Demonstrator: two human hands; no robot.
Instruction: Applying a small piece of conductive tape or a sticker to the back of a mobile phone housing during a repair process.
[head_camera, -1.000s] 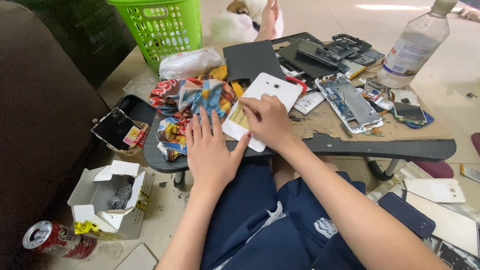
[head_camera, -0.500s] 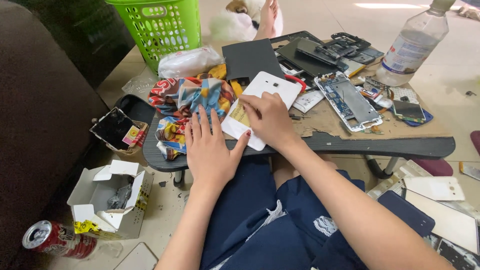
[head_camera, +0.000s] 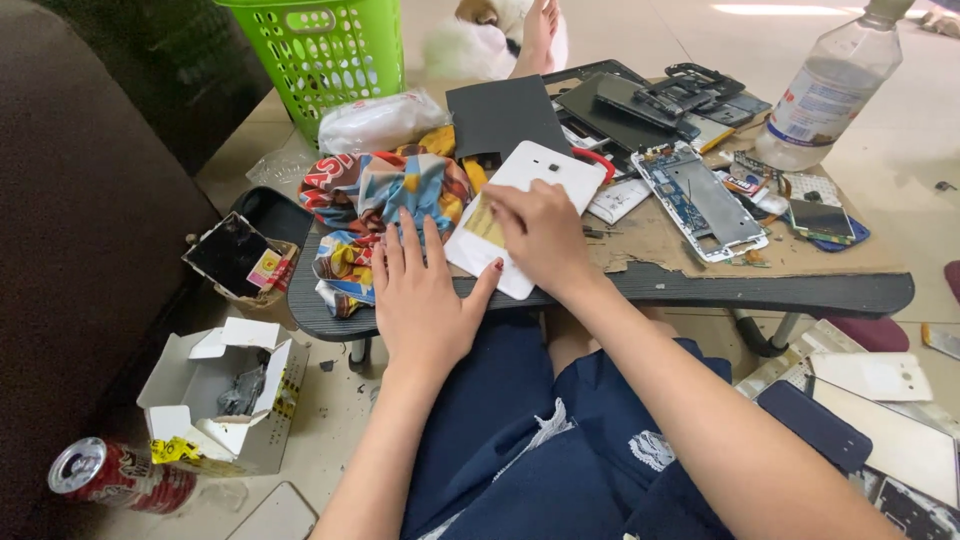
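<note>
In the head view, the white tablet back cover lies face-down at the centre of the frame on the low dark table. The right hand presses on it with curled fingers, gripping nothing. The left hand lies flat and spread, thumb against the cover's near edge. Hard pressure might flex the thin cover, or slide it toward the table's near edge.

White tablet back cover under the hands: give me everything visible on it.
The white tablet back cover is a flat rectangular shell with rounded corners, plastic by its look, with a small dark camera hole near its far end. It lies flat, angled across the small dark table, its near corner at the table's front edge. A yellowish patch shows mid-panel. The right hand presses on it; the left hand lies flat beside it, thumb touching its near edge. A colourful cloth lies alongside.
</note>
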